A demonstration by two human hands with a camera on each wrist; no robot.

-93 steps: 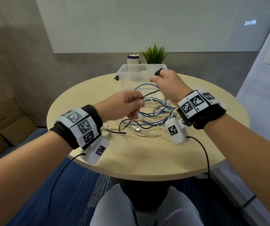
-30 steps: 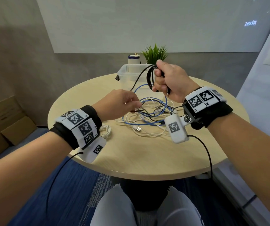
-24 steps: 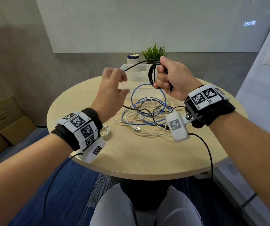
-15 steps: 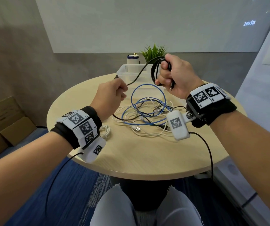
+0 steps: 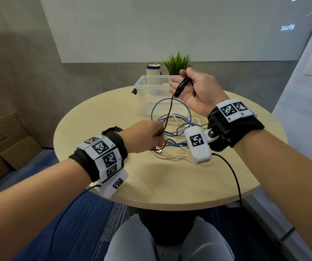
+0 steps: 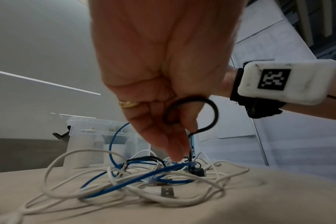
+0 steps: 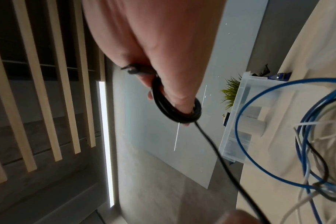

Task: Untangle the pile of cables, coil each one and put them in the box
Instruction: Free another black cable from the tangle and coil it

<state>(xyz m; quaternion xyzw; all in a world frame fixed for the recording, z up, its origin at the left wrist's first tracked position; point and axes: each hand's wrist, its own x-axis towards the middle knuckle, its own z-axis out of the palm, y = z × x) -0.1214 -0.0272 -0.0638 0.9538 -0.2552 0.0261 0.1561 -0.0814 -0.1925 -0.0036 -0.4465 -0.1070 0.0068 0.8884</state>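
Black cable (image 5: 183, 84): several small loops of it sit in my right hand (image 5: 198, 91), raised at centre frame in the head view, above and in front of the box (image 5: 142, 87). In the right wrist view the loops form a tight ring (image 7: 173, 109) wrapped round my fingers (image 7: 175, 91), which are curled onto it. One strand drops from that ring down and left to my left hand (image 5: 144, 136), just below frame centre, low over the pile (image 5: 174, 132). The left wrist view shows a single black loop (image 6: 194, 115) pinched between my left thumb and fingertips (image 6: 175, 148), with the tail running down into the tangle.

Pile: blue cable (image 6: 136, 180) and white cables (image 6: 71, 160) lie crossed over each other on the round table (image 5: 151, 185), middle of the frame, between my two wrists. One blue loop (image 5: 170, 110) stands up against the near wall of the box. A metal plug end (image 6: 168, 192) lies flat at the front of the tangle.

Box: clear plastic, lidless, at the far side of the table, upper centre. Behind it, a white canister (image 5: 153, 71) and a small green plant (image 5: 177, 63). Another black coil (image 5: 111, 129) lies on the table just beyond my left wrist.
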